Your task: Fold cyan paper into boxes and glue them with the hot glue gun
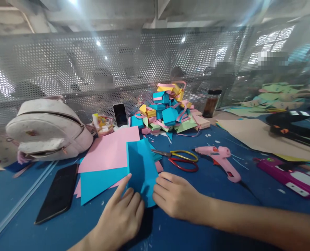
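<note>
A blue sheet of paper [140, 162] with folded-up side edges stands tilted between my hands. My left hand [123, 209] grips its lower left edge, index finger stretched along the fold and the other fingers curled. At the lower right edge, my right hand [174, 195] pinches the paper with its fingers bent together; the thumb is hidden. Behind it lie a pink sheet [110, 150] and another blue sheet [100, 183]. Scissors [179, 158] with one yellow and one red handle rest just beyond my right hand, and a pink glue gun [220, 158] lies to their right.
A pile of folded paper pieces [168, 109] stands at the back. To the left are a white backpack [50, 129] and a black phone [57, 193]; another phone [120, 115] stands upright. A purple power strip [285, 177], black stapler [293, 129] and brown-filled jar [211, 104] occupy the right.
</note>
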`<state>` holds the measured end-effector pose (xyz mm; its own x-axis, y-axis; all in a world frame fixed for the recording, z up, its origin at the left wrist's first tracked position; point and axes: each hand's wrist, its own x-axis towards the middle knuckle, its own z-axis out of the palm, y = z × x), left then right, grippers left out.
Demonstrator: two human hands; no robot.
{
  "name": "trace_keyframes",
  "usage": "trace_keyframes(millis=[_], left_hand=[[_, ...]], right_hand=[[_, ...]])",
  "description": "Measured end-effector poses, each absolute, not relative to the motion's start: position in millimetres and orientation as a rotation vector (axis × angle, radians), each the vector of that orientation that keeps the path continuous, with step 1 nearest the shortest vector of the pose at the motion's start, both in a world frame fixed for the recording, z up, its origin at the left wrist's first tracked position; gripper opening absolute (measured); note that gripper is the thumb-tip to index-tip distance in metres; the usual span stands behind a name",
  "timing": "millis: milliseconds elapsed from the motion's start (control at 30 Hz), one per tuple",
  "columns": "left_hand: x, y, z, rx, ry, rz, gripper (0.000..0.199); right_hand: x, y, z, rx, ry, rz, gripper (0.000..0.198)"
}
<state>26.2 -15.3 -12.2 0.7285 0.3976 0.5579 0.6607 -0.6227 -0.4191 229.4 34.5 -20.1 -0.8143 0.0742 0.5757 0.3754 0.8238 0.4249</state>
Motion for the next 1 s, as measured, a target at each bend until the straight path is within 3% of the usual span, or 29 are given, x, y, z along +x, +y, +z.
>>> trace_keyframes(millis=[233, 467, 833, 1000], left_hand=[[30.3, -19.1, -13.1, -2.324, -0.812, -0.518, 0.045], [34.5, -25.0, -12.1, -2.229, -0.803, -0.415, 0.052], [31.2, -22.9, -7.4, -2.258, -0.848, -0.252, 0.036], [24.6, -8.9, 9.2, -2.466, -1.048, -0.101, 0.025]], right_hand=[[226.7, 27.3, -20.7, -0.237, -2.49, -0.778, 0.026], [225.1, 18.3, -22.1, -0.52, -2.557, -0.736, 0.026], [222.9, 19.2, -12.5, -0.641, -2.734, -0.619, 0.017], [230.5, 31.8, 7.0, -0.677, -2.907, -0.408, 0.01]])
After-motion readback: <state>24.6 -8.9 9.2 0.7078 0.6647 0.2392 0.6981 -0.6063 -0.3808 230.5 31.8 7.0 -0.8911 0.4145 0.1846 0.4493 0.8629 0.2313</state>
